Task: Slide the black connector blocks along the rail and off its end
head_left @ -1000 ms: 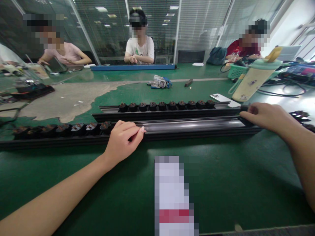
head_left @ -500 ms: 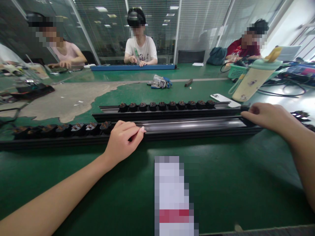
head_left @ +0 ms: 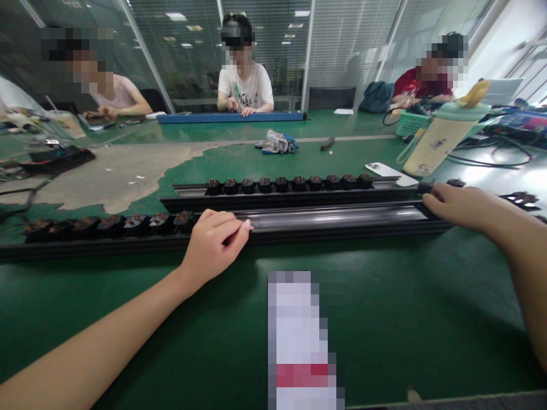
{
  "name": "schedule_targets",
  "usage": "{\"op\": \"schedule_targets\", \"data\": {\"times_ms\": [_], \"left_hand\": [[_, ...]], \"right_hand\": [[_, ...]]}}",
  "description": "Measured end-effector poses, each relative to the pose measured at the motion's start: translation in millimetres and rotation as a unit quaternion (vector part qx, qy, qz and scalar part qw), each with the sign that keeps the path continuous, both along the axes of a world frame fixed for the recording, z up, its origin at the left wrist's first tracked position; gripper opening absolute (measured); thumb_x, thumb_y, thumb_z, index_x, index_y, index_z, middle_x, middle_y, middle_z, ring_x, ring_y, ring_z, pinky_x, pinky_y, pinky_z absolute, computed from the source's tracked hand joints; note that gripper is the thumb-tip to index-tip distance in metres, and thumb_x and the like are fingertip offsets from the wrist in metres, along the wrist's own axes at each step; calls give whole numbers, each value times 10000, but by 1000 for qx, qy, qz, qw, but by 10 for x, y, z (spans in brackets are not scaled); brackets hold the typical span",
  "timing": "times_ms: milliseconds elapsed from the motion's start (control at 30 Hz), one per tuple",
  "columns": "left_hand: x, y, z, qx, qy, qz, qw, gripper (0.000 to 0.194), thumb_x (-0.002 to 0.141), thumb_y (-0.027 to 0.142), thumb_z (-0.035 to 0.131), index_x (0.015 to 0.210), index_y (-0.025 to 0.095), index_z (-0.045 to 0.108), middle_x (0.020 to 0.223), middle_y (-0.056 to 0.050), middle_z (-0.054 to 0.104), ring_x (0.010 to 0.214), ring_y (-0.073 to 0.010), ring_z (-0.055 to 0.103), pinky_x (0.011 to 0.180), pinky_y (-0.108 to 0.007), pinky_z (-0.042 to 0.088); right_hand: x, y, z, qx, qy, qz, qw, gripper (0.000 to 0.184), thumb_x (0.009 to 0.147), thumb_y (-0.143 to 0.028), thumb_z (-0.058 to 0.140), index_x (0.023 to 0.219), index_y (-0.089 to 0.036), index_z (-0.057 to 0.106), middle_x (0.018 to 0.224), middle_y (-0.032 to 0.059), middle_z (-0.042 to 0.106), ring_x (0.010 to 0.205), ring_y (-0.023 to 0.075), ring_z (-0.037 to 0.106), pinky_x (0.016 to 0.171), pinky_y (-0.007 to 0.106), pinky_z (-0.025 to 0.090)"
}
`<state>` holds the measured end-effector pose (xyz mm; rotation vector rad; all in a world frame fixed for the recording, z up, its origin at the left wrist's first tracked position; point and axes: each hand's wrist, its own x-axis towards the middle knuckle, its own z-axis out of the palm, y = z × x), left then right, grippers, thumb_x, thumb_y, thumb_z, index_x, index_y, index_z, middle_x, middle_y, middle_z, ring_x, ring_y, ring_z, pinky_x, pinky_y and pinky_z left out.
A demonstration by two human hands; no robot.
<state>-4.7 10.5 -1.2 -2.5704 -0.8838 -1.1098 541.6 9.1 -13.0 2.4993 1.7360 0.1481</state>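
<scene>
A long black channel rail (head_left: 333,217) runs left to right before me, its bright inner face showing. Several black socket modules (head_left: 135,222) with copper-coloured contacts sit in its left part. My left hand (head_left: 216,239) rests on the rail just right of these modules, thumb and fingers pinched together; anything between them is hidden. My right hand (head_left: 455,205) is at the rail's right end with fingers curled down, and the fingertips and whatever they hold are out of sight. Behind lies a second black rail (head_left: 290,199) with a row of similar socket modules (head_left: 281,184).
A white phone (head_left: 384,172) and a pale yellow tumbler (head_left: 444,139) stand beyond my right hand. Grey-blue gloves (head_left: 277,142) and a small dark bar (head_left: 327,143) lie farther back. Co-workers sit across the green table (head_left: 205,330), one with a blue rail (head_left: 231,118).
My right hand has shifted slightly at the rail's right end, uncovering more dark parts behind it. My left hand stays put. The co-worker at far left has moved their hands.
</scene>
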Motion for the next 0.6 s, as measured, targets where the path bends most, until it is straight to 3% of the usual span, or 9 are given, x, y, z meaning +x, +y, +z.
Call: {"op": "schedule_targets", "data": {"times_ms": [100, 233, 600], "left_hand": [[2, -4, 5, 0, -1, -2, 1000, 288, 994, 206, 588, 751, 146, 731, 695, -25, 683, 644, -142, 610, 681, -338, 427], [4, -17, 15, 0, 1, -2, 1000, 279, 995, 203, 587, 769, 142, 739, 682, -20, 676, 627, -139, 597, 675, -339, 426], [8, -19, 20, -4, -1, -2, 1000, 290, 995, 198, 582, 753, 144, 731, 681, -25, 677, 630, -142, 602, 671, -341, 426]], "right_hand": [[-100, -20, 26, -42, -13, -32, 999, 686, 922, -732, 138, 1050, -184, 531, 977, 203, 663, 937, 352, 650, 841, 451, 485], [-263, -71, 78, -46, -23, -53, 997, 775, 899, -793, 126, 1107, -166, 531, 1048, 234, 664, 1023, 388, 656, 859, 478, 498], [-548, -167, 227, -31, -36, -73, 996, 653, 942, -665, 188, 1136, -170, 567, 1080, 244, 666, 1027, 408, 661, 825, 521, 514]]}}
